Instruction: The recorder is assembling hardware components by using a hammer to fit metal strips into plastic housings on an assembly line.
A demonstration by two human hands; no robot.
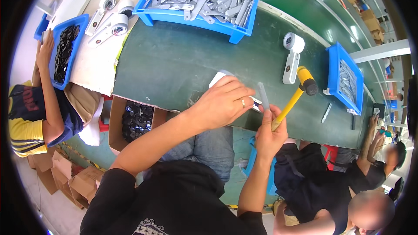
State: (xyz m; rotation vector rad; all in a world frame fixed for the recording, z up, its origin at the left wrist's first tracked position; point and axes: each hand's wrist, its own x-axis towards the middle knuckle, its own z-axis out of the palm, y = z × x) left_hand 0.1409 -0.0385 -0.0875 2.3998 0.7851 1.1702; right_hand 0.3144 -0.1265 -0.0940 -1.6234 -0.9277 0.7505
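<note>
My left hand [226,101], with a ring on one finger, is closed over a white handheld fan [219,78] at the near edge of the green table. Most of that fan is hidden beneath the fingers. Just right of it, my right hand [271,134] grips the handle of a yellow mallet [289,106], its yellow-and-black head up and to the right. The same hand pinches a slim grey plastic strip [263,95] between thumb and fingers, standing tilted up. Whether the strip touches the fan I cannot tell.
A blue bin [191,16] heaped with grey strips stands at the back. Another white fan [292,56] lies beyond the mallet, near a smaller blue bin [333,76]. Several fans lie far left. A cardboard box [116,124] of dark parts sits below the table. People work at both sides.
</note>
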